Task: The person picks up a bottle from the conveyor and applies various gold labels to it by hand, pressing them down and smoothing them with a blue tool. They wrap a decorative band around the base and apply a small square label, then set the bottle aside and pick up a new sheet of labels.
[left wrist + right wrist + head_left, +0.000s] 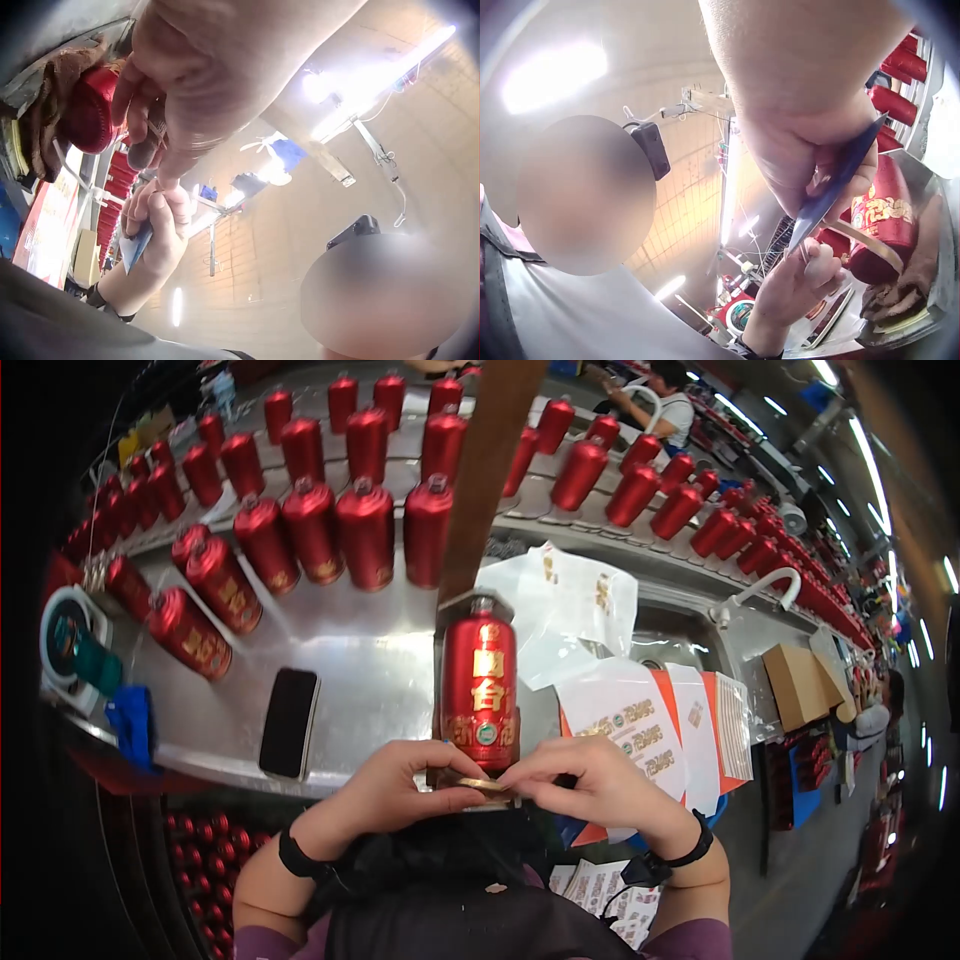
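A red bottle point(480, 680) with gold lettering lies neck away from me on a brown cloth point(900, 304). Close to its base, my left hand point(400, 785) and right hand point(590, 780) meet over a narrow gold strip point(484, 785). Thumb and fingers of both hands pinch this strip, which runs near the bottle in the right wrist view. Tucked in the right hand's fingers is a thin blue flat piece point(840, 176) with a pointed end. Its pale tip also shows in the left wrist view.
Left of the bottle, a black phone point(290, 722) lies on the metal table point(370, 660). Red bottles point(365, 535) stand in rows behind. On the right are printed sheets point(635, 735), a white faucet point(760, 595) and a cardboard box point(800, 685). A brown post point(490, 470) rises behind the bottle.
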Motion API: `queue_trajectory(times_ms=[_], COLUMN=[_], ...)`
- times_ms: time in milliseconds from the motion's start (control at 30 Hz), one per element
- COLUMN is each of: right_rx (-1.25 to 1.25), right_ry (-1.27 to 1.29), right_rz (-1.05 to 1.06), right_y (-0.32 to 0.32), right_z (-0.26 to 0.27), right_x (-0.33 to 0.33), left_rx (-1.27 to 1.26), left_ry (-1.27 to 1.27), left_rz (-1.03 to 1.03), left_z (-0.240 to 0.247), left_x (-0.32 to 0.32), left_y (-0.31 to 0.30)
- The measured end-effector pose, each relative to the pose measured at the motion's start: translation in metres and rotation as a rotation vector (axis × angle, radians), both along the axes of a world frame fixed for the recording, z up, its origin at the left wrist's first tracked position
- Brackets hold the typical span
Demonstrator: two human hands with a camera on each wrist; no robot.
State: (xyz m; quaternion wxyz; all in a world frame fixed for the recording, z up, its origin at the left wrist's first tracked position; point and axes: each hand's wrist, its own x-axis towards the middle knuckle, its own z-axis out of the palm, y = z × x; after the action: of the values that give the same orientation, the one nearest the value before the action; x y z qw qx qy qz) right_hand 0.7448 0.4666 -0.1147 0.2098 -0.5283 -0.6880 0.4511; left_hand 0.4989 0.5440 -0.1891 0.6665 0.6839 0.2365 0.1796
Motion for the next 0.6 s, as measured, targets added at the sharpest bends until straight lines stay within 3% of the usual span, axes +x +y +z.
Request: queue_trajectory(times_ms=[600], right_rx=[-0.156], right_ry=[0.144], right_rz=[-0.193], right_y=[0.004], right_z=[-0.053], right_x=[0.004], left_rx=[0.025], left_ry=[-0.011], left_rz=[0.192], left_z=[-0.034], left_x=[-0.001], left_y=[-0.007])
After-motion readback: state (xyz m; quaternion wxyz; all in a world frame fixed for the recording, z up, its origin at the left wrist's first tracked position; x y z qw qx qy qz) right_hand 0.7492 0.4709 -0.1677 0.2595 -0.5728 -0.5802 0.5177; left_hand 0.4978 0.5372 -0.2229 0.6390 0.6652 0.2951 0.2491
